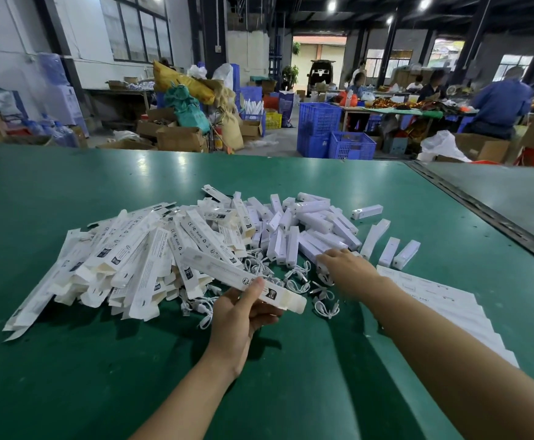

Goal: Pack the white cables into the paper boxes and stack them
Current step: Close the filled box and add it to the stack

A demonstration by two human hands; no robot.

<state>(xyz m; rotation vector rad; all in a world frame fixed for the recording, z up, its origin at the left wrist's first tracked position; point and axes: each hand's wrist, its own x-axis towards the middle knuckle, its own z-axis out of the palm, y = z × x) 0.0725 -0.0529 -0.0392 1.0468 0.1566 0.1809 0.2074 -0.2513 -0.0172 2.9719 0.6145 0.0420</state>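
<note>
Barely begun, with no stack visible: left hand (238,315) grips one paper box (221,272), right hand (346,268) reaches open-fingered over loose white cables (297,282).

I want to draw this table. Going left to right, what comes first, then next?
Pile of paper boxes → left hand, holding one box → right hand → white paper sheets.

Flat paper boxes (126,258) piled left; coiled white cables (297,284) loose ctr.
</note>
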